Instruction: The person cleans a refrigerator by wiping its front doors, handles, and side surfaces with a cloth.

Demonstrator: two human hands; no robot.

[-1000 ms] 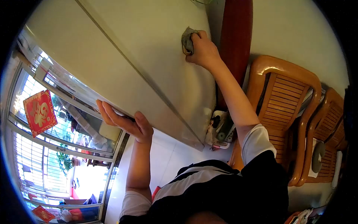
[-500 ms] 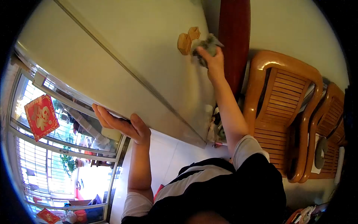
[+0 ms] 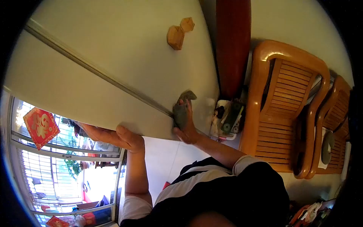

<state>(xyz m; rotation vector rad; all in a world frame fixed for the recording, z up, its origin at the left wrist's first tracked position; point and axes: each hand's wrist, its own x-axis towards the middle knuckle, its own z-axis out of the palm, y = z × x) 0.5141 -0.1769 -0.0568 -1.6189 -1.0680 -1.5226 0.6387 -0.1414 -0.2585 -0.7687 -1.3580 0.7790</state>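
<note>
A large pale cabinet-like panel (image 3: 124, 49) with a dark seam fills the upper left. My right hand (image 3: 188, 123) is closed on a grey-green cloth (image 3: 181, 113), pressed to the panel's surface near the lower end of the seam. At the panel's near edge, my left hand (image 3: 113, 137) rests with fingers stretched out and thumb apart; part of its fingers lies behind the edge. Two tan hexagonal pieces (image 3: 176, 37) are stuck on the panel, above my right hand.
Wooden slatted chairs (image 3: 281, 109) stand at the right. A dark red upright object (image 3: 233, 49) is beside the panel, with a white bin of items (image 3: 227, 121) below it. Glazed doors (image 3: 45, 174) bearing a red diamond sign (image 3: 41, 128) are at the left.
My right hand has moved down the panel with the cloth, away from the tan pieces, which were partly covered at first. My left hand stays at the edge. The view has shifted slightly.
</note>
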